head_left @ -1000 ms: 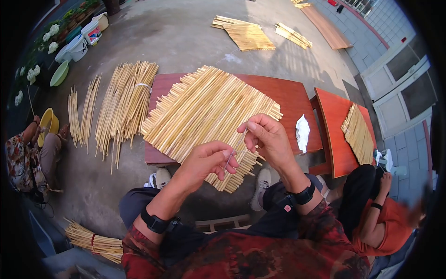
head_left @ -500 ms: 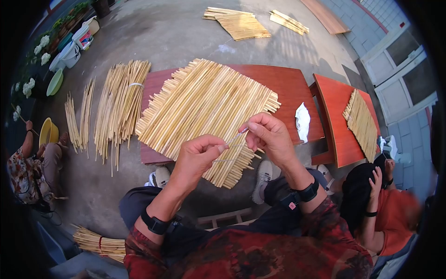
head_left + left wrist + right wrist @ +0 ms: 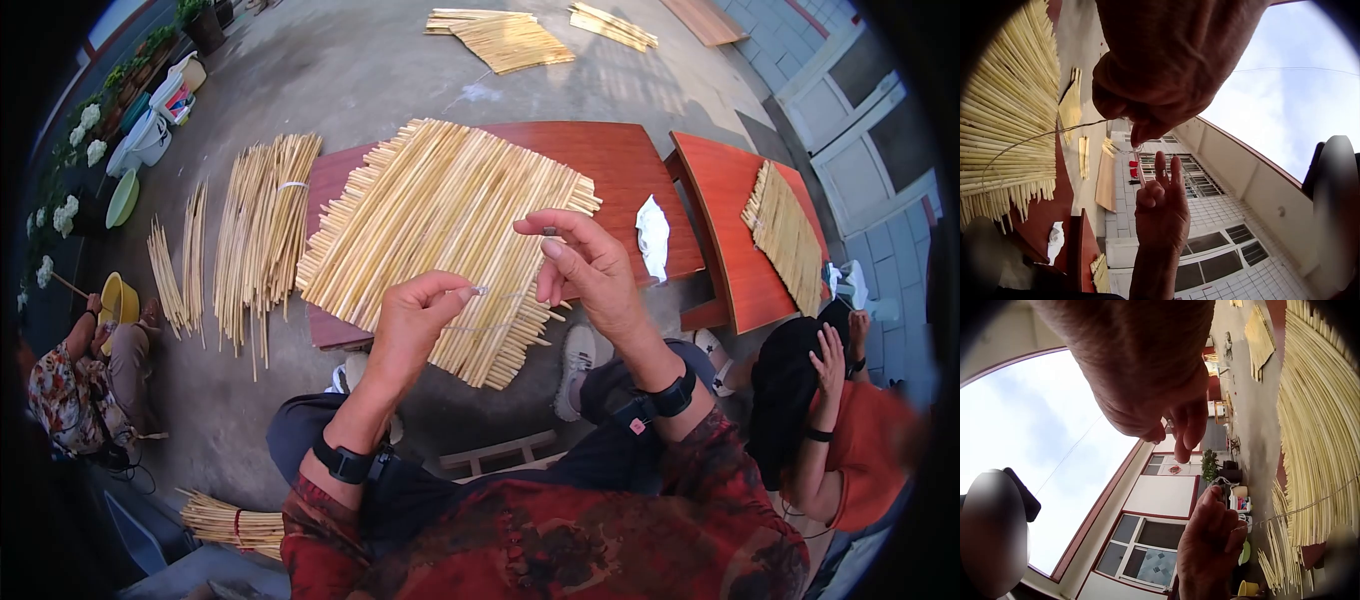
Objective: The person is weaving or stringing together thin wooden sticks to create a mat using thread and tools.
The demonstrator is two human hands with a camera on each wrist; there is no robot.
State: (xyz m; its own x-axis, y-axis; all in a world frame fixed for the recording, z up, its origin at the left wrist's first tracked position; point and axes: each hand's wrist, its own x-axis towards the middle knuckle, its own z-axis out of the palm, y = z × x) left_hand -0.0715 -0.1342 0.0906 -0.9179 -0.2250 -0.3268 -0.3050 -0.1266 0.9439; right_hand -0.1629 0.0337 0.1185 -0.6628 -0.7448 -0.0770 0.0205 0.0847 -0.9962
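Observation:
My left hand point(image 3: 408, 322) pinches a thin string point(image 3: 1029, 138) between thumb and forefinger. A small pale loop or tangle of it sticks out past the fingertips. From that hand the string runs down to the mat of pale stalks point(image 3: 440, 220), which lies slanted on the red-brown table point(image 3: 625, 160). Across from it, my right hand point(image 3: 592, 275) is raised with thumb and forefinger apart and nothing visible between them. One of its fingers wears a dark band point(image 3: 549, 231). Both hands are above the mat's near right part.
Loose stalks point(image 3: 260, 225) lean left of the table. A white cloth point(image 3: 653, 240) lies at its right end. A second table point(image 3: 700, 180) bears another stalk mat point(image 3: 780, 240). People sit at both sides. A tied stalk bundle point(image 3: 215, 522) lies at lower left.
The right hand's thumb and forefinger were together at the string and have parted, the hand rising slightly. The left hand keeps its pinch on the string. The head view has shifted a little.

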